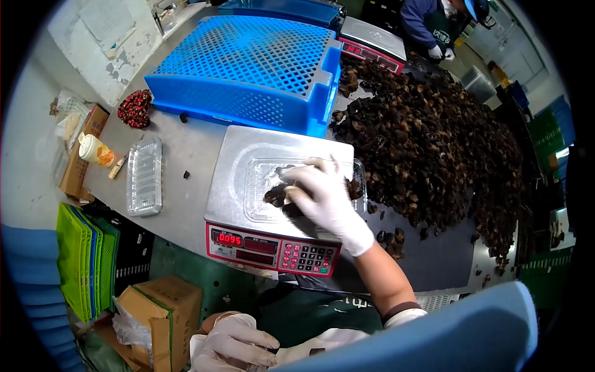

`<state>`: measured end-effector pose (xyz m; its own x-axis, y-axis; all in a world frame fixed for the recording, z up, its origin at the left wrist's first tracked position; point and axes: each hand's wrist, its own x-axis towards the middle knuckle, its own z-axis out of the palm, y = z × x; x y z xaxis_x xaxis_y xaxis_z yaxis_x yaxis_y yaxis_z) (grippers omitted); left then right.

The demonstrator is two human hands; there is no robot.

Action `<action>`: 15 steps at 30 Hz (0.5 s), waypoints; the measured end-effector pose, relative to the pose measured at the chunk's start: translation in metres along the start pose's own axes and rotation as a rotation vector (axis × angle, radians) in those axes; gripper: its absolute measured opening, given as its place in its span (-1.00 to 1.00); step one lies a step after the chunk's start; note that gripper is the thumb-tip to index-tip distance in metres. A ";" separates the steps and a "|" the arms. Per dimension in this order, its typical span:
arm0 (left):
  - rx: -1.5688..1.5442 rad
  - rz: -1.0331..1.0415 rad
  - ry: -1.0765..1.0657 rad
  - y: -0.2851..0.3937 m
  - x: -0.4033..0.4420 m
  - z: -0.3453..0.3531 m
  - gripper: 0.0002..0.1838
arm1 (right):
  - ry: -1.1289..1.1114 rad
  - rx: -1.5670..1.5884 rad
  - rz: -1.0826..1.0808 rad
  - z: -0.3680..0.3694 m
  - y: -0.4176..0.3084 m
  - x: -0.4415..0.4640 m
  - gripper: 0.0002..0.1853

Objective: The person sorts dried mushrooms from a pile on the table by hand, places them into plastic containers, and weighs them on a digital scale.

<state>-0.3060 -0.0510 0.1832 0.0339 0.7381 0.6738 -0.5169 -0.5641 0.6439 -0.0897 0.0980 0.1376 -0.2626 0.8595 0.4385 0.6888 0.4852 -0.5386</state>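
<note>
Nearest me, below the scale, a blue edge (446, 332) cuts across the bottom; I cannot make out what it belongs to. Beside it my left hand (235, 341), white-gloved, lies with loosely bent fingers; its palm is hidden, so I cannot tell whether it grips anything. On my dark green apron (334, 315), just below the scale, white lettering is cut off beyond reading.

The scale (228, 164) shows 0.095 in red on its left window; the small print on its panel is too fine to read. On its plate sits a clear tray (255, 177) with dark mushrooms (274, 196) in it, partly covered by my gloved right hand (325, 197). Those fingers are bent and blurred over them; I cannot tell if they pinch any.

Left of the scale lie another clear tray (144, 180) and a paper cup (96, 150) whose print I cannot read. Right of it spreads a heap of mushrooms (427, 136). Behind it stands an upturned blue crate (235, 102); farther off, a second scale (375, 38) glows with unclear red digits, and a person (424, 25), cut off above, wears an apron with illegible white lettering.
</note>
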 end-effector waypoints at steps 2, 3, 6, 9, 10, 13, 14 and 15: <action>-0.004 0.001 -0.001 0.000 0.000 -0.001 -0.60 | 0.077 0.040 0.034 -0.029 0.006 -0.012 -0.74; -0.007 0.000 -0.002 -0.001 -0.001 -0.001 -0.60 | 0.108 -0.007 0.053 -0.043 0.011 -0.024 -0.73; -0.033 -0.011 -0.011 -0.005 -0.001 -0.001 -0.60 | 0.234 0.044 0.267 -0.071 0.038 -0.072 -0.76; -0.074 -0.023 -0.026 -0.012 0.000 0.004 -0.59 | 0.316 0.056 0.558 -0.092 0.061 -0.133 -0.74; -0.090 -0.029 -0.033 -0.015 0.001 0.006 -0.59 | 0.308 -0.024 0.584 -0.097 0.070 -0.156 -0.74; -0.136 -0.052 -0.059 -0.024 0.003 0.014 -0.59 | 0.248 -0.269 0.592 -0.107 0.083 -0.215 -0.72; -0.151 -0.059 -0.070 -0.027 0.004 0.016 -0.59 | 0.230 -0.334 0.600 -0.107 0.082 -0.230 -0.67; -0.165 -0.066 -0.080 -0.030 0.005 0.019 -0.59 | 0.212 -0.398 0.607 -0.106 0.080 -0.245 -0.63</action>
<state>-0.2743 -0.0379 0.1742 0.1367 0.7357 0.6634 -0.6445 -0.4425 0.6236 0.1014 -0.0903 0.0633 0.3485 0.8887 0.2978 0.8735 -0.1927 -0.4471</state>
